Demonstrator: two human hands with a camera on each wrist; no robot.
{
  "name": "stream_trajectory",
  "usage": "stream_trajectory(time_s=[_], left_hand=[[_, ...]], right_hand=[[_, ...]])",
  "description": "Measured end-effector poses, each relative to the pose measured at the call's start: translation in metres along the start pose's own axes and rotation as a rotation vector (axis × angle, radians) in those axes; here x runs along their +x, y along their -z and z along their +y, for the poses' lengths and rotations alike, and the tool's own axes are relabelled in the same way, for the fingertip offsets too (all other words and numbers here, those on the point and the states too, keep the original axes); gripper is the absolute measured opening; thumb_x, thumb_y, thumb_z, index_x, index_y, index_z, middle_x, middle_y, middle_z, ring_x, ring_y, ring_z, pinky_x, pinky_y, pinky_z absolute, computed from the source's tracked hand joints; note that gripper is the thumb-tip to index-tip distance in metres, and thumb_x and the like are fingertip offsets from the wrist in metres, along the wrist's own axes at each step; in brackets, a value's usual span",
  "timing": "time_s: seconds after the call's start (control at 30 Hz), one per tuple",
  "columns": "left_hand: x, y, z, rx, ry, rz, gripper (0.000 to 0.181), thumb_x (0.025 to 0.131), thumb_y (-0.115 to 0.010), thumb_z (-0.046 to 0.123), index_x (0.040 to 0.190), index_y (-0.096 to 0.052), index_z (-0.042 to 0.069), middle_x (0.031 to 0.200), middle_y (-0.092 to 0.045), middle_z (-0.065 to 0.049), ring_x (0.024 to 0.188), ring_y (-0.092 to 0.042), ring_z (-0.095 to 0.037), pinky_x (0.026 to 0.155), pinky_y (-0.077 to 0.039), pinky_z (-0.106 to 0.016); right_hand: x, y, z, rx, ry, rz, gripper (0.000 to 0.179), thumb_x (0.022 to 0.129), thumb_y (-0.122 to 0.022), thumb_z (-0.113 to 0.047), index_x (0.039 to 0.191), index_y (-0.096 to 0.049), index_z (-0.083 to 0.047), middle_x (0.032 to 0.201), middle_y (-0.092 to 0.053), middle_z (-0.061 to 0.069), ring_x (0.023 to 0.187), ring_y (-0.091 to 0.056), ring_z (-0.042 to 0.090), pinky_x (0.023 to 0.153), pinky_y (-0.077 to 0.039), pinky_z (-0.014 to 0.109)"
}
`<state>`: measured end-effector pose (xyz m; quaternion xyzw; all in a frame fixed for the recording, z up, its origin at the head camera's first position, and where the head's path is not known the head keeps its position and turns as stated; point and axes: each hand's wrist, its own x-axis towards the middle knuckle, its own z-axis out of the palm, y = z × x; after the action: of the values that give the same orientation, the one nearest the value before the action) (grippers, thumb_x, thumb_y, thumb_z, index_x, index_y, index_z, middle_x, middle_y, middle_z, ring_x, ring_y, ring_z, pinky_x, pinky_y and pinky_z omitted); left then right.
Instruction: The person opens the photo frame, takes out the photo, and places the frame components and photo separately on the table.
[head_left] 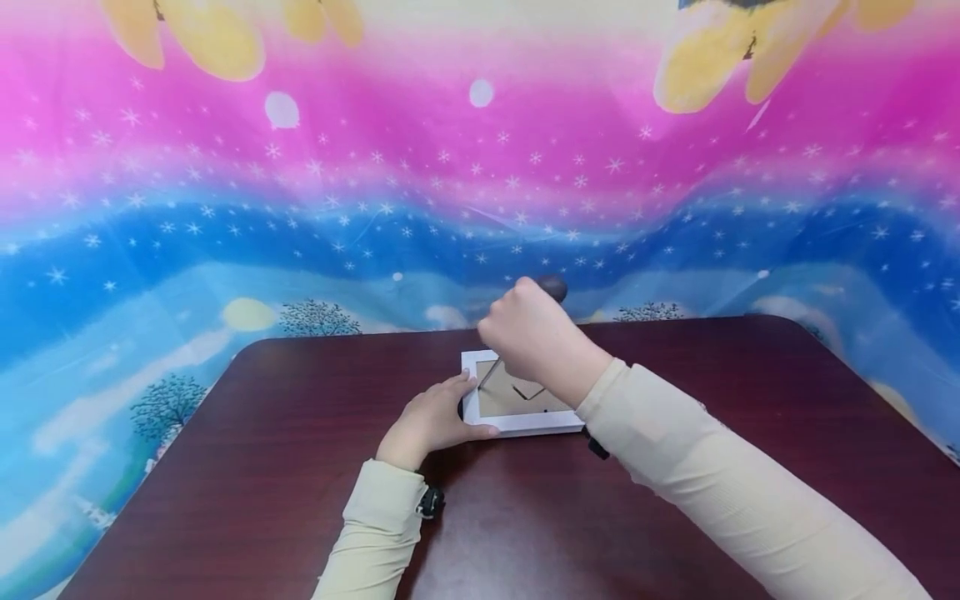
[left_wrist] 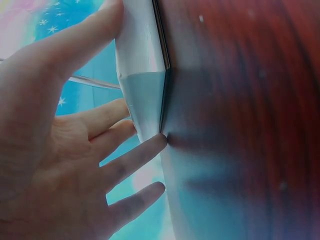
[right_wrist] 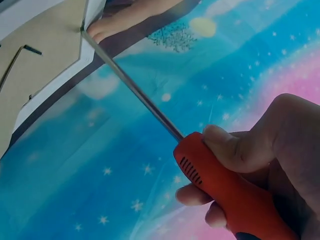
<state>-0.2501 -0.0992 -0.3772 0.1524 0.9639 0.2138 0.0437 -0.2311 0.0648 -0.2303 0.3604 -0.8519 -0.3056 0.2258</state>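
Left hand (head_left: 431, 418), fingers spread nearly straight, touches the left end of the white picture frame (head_left: 528, 423), which I see on the desk (head_left: 300, 433) just below my head view's centre. Right hand (head_left: 536, 333), fingers curled, grips the red-handled screwdriver (right_wrist: 215, 172), tip at the brown backing (head_left: 498, 405).

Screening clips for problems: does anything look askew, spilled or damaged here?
Nothing stands out: the white frame lies flat on the table, its visible backing looks whole, the screwdriver reaches the backing's edge, and no spill shows.
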Motion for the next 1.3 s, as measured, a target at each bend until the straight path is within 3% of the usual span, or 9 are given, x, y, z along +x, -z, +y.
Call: stream_trajectory(time_s=[0.1, 0.3, 0.4, 0.53, 0.67, 0.8, 0.97, 1.13, 1.3], left_hand=[[0.0, 0.0, 0.0, 0.008, -0.007, 0.009, 0.088, 0.077, -0.078, 0.057, 0.148, -0.048, 0.014, 0.154, -0.042, -0.007, 0.138, -0.042, -0.033, 0.106, -0.038, -0.056], [0.001, -0.001, 0.0, 0.025, -0.007, 0.014, 0.088, 0.076, -0.078, 0.058, 0.147, -0.05, 0.014, 0.153, -0.042, -0.006, 0.136, -0.044, -0.033, 0.105, -0.039, -0.055], [0.001, -0.001, 0.0, 0.024, -0.001, 0.01, 0.088, 0.076, -0.078, 0.058, 0.148, -0.049, 0.015, 0.154, -0.042, -0.006, 0.137, -0.043, -0.032, 0.105, -0.038, -0.054], [0.001, -0.001, -0.001, 0.024, 0.0, 0.009, 0.088, 0.077, -0.078, 0.058, 0.148, -0.048, 0.016, 0.154, -0.041, -0.006, 0.138, -0.042, -0.032, 0.106, -0.038, -0.054], [0.0, -0.002, 0.0, 0.013, -0.001, 0.004, 0.087, 0.078, -0.078, 0.056, 0.149, -0.048, 0.015, 0.154, -0.041, -0.007, 0.138, -0.041, -0.033, 0.107, -0.037, -0.054], [0.0, -0.001, 0.001, 0.008, -0.004, 0.007, 0.087, 0.078, -0.078, 0.056, 0.148, -0.048, 0.015, 0.154, -0.041, -0.007, 0.138, -0.041, -0.033, 0.107, -0.037, -0.054], [-0.001, -0.001, 0.002, -0.003, -0.003, 0.01, 0.088, 0.077, -0.078, 0.056, 0.148, -0.048, 0.014, 0.154, -0.041, -0.007, 0.138, -0.041, -0.033, 0.107, -0.037, -0.055], [0.0, -0.002, 0.001, -0.002, 0.005, 0.006, 0.088, 0.078, -0.079, 0.055, 0.149, -0.047, 0.014, 0.155, -0.04, -0.006, 0.139, -0.04, -0.033, 0.106, -0.037, -0.056], [0.001, -0.003, -0.001, 0.001, 0.006, -0.006, 0.088, 0.079, -0.078, 0.056, 0.15, -0.045, 0.014, 0.156, -0.039, -0.005, 0.14, -0.039, -0.033, 0.107, -0.037, -0.054]], right_hand=[[-0.003, -0.006, 0.01, 0.087, -0.034, -0.022, 0.017, 0.076, -0.071, -0.015, 0.062, -0.062, -0.018, 0.056, -0.056, -0.003, 0.053, -0.055, 0.015, 0.061, -0.05, 0.033], [-0.011, -0.03, 0.031, 0.264, -0.116, -0.035, 0.026, 0.073, -0.068, -0.008, 0.056, -0.051, -0.017, 0.052, -0.042, -0.003, 0.049, -0.041, 0.014, 0.051, -0.046, 0.035], [-0.016, -0.043, 0.041, 0.372, -0.148, -0.062, 0.022, 0.076, -0.068, -0.009, 0.058, -0.058, -0.017, 0.052, -0.044, -0.004, 0.05, -0.04, 0.014, 0.049, -0.046, 0.035], [-0.021, -0.06, 0.051, 0.507, -0.184, -0.104, 0.012, 0.082, -0.068, -0.012, 0.076, -0.075, -0.018, 0.062, -0.062, -0.005, 0.055, -0.053, 0.013, 0.058, -0.052, 0.039], [-0.026, -0.069, 0.055, 0.563, -0.189, -0.136, 0.015, 0.084, -0.064, -0.01, 0.082, -0.077, -0.017, 0.066, -0.063, -0.005, 0.057, -0.052, 0.013, 0.061, -0.053, 0.039], [-0.023, -0.063, 0.052, 0.487, -0.144, -0.105, 0.02, 0.081, -0.066, -0.01, 0.062, -0.064, -0.017, 0.054, -0.049, -0.006, 0.052, -0.042, 0.013, 0.052, -0.047, 0.035], [-0.01, -0.037, 0.035, 0.266, -0.06, -0.069, 0.026, 0.073, -0.069, -0.011, 0.056, -0.049, -0.018, 0.053, -0.045, -0.004, 0.05, -0.042, 0.015, 0.05, -0.047, 0.034], [0.005, -0.014, 0.014, 0.061, 0.032, -0.07, 0.02, 0.076, -0.068, -0.018, 0.06, -0.057, -0.018, 0.055, -0.053, -0.004, 0.052, -0.051, 0.014, 0.056, -0.05, 0.034], [0.017, 0.0, -0.005, -0.124, 0.093, -0.097, 0.01, 0.083, -0.067, -0.027, 0.078, -0.072, -0.02, 0.069, -0.067, -0.002, 0.058, -0.06, 0.016, 0.061, -0.051, 0.033]])
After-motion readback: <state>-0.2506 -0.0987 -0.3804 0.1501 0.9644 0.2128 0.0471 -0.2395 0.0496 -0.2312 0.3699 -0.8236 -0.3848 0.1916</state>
